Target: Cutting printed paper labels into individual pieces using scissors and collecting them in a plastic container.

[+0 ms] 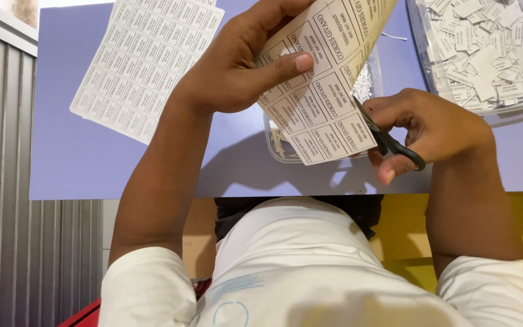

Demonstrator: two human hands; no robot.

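A lavender tabletop (pixel 92 163) filled the upper part of the view, its near edge running above the person's white shirt (pixel 292 266). On it, at upper left, lay a flat sheet of printed labels (pixel 146 60), tilted and well apart from the hands. At upper right stood a clear plastic tub (pixel 516 112) heaped with cut label slips (pixel 485 48). A smaller clear container (pixel 279 148) sat on the table near the middle, mostly hidden behind the sheet being cut.

That label sheet (pixel 322 79) was held up above the table between the two hands, its lower corner hanging over the small container. The left hand (pixel 237 66) pinched it, thumb pressed across the printed face and fingers curled behind the top edge. The right hand (pixel 431 130) was closed around the black handles of a pair of scissors (pixel 388 142), fingers through the loops, the blades meeting the sheet's right edge; how far the blades stood apart could not be told.
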